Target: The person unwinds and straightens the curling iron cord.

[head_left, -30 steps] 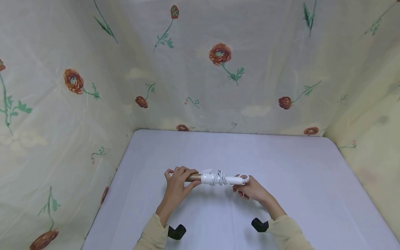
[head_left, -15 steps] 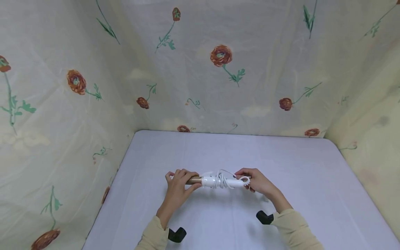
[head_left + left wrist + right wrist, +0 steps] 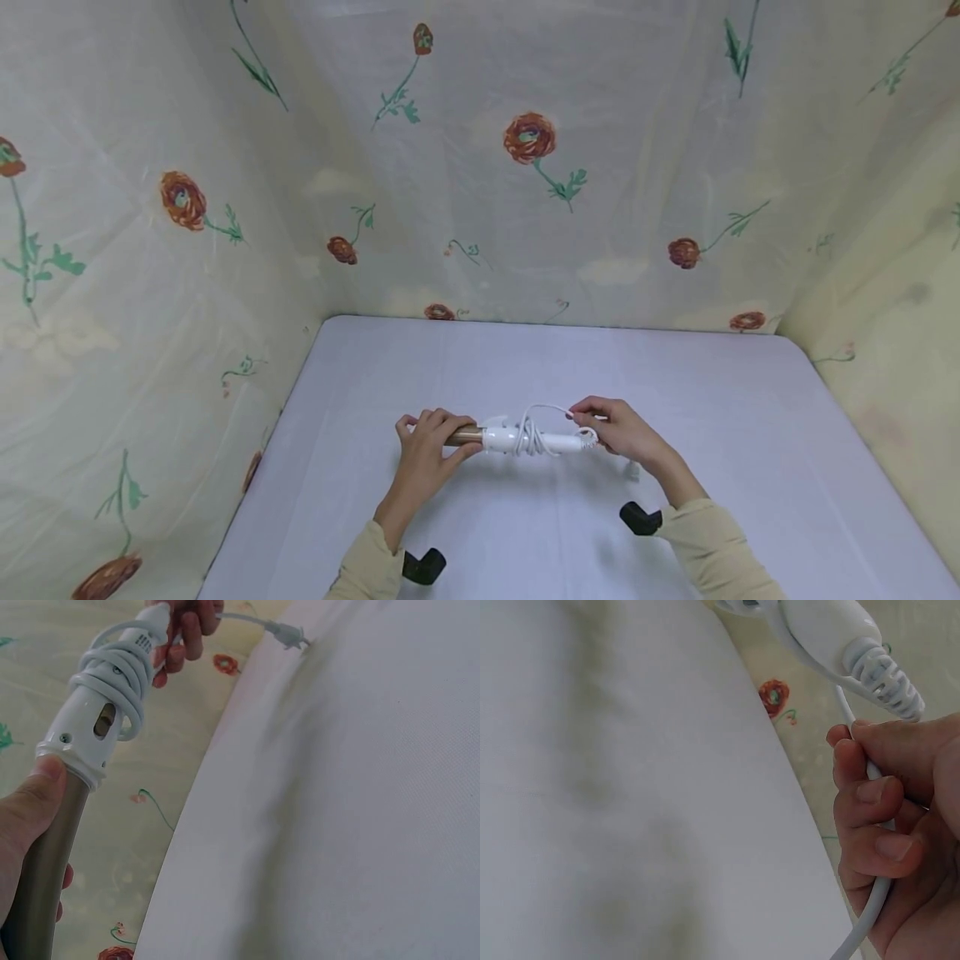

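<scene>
A curling iron with a white handle and a bronze barrel is held level above the table. My left hand grips the barrel just beside the handle. Loops of white cord are wound around the handle. With its thumb and curled fingers my right hand holds a stretch of the cord near the handle's end. One cord loop arcs up from the coils to that hand. Beyond the right hand in the left wrist view, the plug hangs from the cord.
A white-covered table with rounded far corners lies under the hands. Floral cloth rises behind it and along both sides. Black angled pieces stick out at both sleeve cuffs.
My right hand has moved from under the handle's end to above and right of it, drawing a cord loop up from the coils. The left hand keeps its grip.
</scene>
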`<state>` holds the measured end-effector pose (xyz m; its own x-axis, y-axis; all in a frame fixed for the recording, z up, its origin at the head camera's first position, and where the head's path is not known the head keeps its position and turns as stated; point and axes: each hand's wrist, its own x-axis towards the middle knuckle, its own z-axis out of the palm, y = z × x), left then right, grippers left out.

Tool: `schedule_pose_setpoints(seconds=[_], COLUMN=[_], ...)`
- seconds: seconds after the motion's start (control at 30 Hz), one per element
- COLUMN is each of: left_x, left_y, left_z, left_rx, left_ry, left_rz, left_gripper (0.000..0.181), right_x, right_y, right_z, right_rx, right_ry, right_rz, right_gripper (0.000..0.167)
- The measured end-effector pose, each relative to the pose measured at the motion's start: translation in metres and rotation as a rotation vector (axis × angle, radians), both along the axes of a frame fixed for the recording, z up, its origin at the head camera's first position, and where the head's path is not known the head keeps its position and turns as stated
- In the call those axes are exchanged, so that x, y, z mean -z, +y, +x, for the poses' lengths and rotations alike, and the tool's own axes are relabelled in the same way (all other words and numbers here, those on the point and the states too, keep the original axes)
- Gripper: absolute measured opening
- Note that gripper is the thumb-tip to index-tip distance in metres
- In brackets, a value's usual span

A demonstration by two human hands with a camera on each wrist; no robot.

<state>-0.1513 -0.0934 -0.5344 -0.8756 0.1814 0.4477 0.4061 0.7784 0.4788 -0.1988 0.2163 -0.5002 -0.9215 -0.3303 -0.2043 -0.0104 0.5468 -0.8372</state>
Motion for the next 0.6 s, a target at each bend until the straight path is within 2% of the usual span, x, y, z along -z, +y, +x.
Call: schedule_pose_setpoints(seconds=[0.33, 0.6], left_x=[0.003, 0.005], left_y=[-0.001, -0.001], left_z=[-0.001, -0.003], left_rx=[-0.003, -0.001], left_ry=[-0.027, -0.031], left_rz=[-0.017, -0.012], left_gripper=[0.04, 0.04], right_x=[-0.006, -0.016], right_y=[0.0, -0.003], right_z=[0.003, 0.011], right_rx=[0.034, 0.057], right_ry=[0.008, 0.064], right_rz=[0.009, 0.007], right_gripper=[0.03, 0.031])
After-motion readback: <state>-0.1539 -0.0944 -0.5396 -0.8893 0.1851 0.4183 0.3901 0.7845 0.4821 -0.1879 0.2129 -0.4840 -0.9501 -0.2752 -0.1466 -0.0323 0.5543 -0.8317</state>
